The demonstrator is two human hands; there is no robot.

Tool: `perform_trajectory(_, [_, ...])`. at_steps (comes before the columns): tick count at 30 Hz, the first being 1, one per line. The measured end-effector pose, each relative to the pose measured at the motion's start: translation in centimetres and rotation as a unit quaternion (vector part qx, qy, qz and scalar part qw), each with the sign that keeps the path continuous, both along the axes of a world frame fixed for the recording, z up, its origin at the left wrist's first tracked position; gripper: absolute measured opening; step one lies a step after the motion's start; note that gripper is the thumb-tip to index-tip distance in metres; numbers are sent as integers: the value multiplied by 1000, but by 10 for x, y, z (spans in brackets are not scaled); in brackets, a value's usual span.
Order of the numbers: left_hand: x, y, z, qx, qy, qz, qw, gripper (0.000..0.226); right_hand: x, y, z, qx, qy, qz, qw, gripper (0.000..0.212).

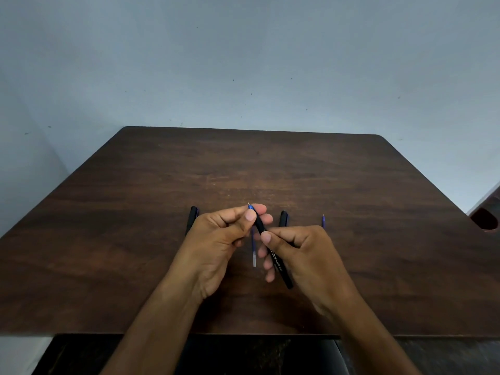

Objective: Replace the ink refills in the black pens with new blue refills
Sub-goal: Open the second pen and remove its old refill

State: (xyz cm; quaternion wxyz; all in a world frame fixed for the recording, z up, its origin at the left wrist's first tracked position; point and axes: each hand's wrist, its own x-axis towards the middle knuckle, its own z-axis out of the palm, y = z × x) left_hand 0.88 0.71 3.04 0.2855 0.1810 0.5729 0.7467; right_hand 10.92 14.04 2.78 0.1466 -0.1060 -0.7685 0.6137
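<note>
Both my hands hold one black pen [276, 262] above the table, tilted with its blue tip and metal point up and away from me. My left hand [216, 239] pinches the tip end between thumb and fingers. My right hand [303, 250] grips the barrel, which has white lettering. A loose blue refill [253, 253] lies on the table between my hands. A second black pen [192, 216] lies behind my left hand, and a third [283, 218] behind my right hand. Another blue refill [323, 221] pokes out beyond my right hand.
The dark brown wooden table [135, 239] stands against a pale blue wall [243, 63]. Its near edge runs just above a dark seat [243, 353]. A dark piece of furniture with a hole [485, 217] sits at the far right.
</note>
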Motion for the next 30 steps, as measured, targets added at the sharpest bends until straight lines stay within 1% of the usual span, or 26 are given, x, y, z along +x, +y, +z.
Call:
perform_trajectory(5, [2,5,-7,2,9,54,998,21,-1,-3,-4,50,14,-32,998,27])
perform_trajectory(9, [6,10,-10,3,-6,120,993,21,0,-8,-8,135,29,-66,988,15])
perform_trajectory(11, [7,12,-8,-2,-15,145,989,29,-1,-10,-9,138,37,-78,987,15])
perform_trajectory(13, [9,15,-5,-13,-15,162,987,46,-2,-11,-7,144,41,-91,985,12])
perform_trajectory(15, [9,16,-3,-16,-14,144,989,62,-2,-13,-4,147,53,-104,982,6])
perform_trajectory(16, [8,15,-3,-16,-14,123,992,63,-2,-13,-3,146,58,-108,982,5])
perform_trajectory(19, [3,7,-4,-37,14,37,999,46,-1,-11,0,142,61,-116,981,12])
perform_trajectory(22, [-3,0,-5,-47,67,-21,996,35,-2,-7,0,155,49,-113,980,7])
perform_trajectory(24, [-5,-1,-5,-42,73,-19,996,33,-3,-6,-1,155,46,-110,981,6])
perform_trajectory(26, [-5,-1,-5,-34,55,15,998,32,-3,-6,-1,149,47,-110,982,6])
perform_trajectory(27, [-5,0,-6,-34,46,40,998,34,-3,-6,-1,145,49,-110,982,5])
perform_trajectory(30, [-5,6,-7,-40,11,101,994,50,-2,-8,0,141,51,-111,982,7])
